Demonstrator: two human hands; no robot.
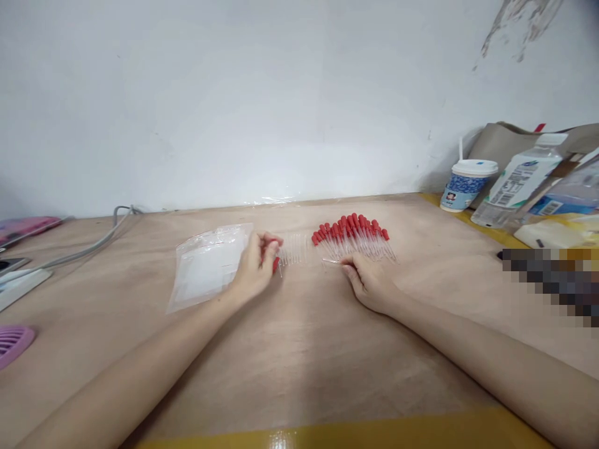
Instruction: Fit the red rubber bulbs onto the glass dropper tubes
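My left hand [255, 265] is closed, fingers pinched around a red rubber bulb [276, 264] that partly shows beside the thumb. More red shows between the fingertips, but I cannot make out how many bulbs there are. Just right of it lies a row of thin transparent dropper tubes [294, 248] without bulbs. Thumb and fingers of my right hand [372, 284] pinch one end of a thin transparent dropper tube [331, 260], which points left. Behind that hand, droppers with red bulbs [353, 224] lie fanned out, bulbs toward the wall and tubes toward me.
A transparent plastic bag [201, 274] lies left of my left hand. Farther left are a grey cable [93, 246] and a pink slatted object [16, 343]. At the right stand a lidded paper cup [465, 187] and a tilted plastic bottle [519, 181]. A white wall [281, 106] closes off the back.
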